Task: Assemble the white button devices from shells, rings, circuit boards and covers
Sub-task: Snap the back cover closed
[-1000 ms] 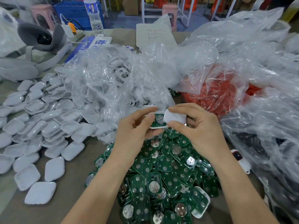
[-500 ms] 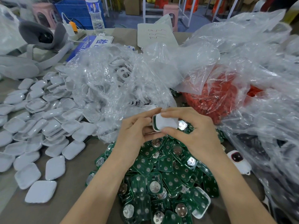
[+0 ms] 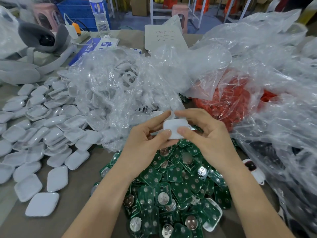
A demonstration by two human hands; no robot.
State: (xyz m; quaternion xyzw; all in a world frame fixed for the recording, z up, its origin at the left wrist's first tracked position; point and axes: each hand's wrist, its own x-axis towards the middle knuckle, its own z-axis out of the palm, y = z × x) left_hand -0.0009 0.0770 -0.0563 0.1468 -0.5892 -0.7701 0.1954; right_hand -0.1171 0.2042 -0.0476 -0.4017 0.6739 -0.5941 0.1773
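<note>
**solder_sam:** Green board that was peeking out of the white device (image 3: 175,128) a second ago is gone from sight. The white cover has swung over it, so all you see now is a plain white face. Both hands have also lifted a bit off the circuit boards (image 3: 171,182).

**knobby:** So is it snapped shut or just laid on top?

**solder_sam:** Can't tell, the seam is hidden behind the fingers. The left hand (image 3: 147,141) pinches the left edge between thumb and forefinger. The right hand (image 3: 209,134) has its thumb on the near face and its forefinger curled over the far edge. Both are closed around the same piece, held up between them just above the far end of the board pile.

**knobby:** Then the board step's done for this one?

**solder_sam:** My guess, yeah. It looks like the squeeze-to-close part. If it clicks, it probably joins the white shells (image 3: 51,131) spread across the table (image 3: 72,194) on the left. The red rings (image 3: 229,103) in their bag aren't being touched.
</note>
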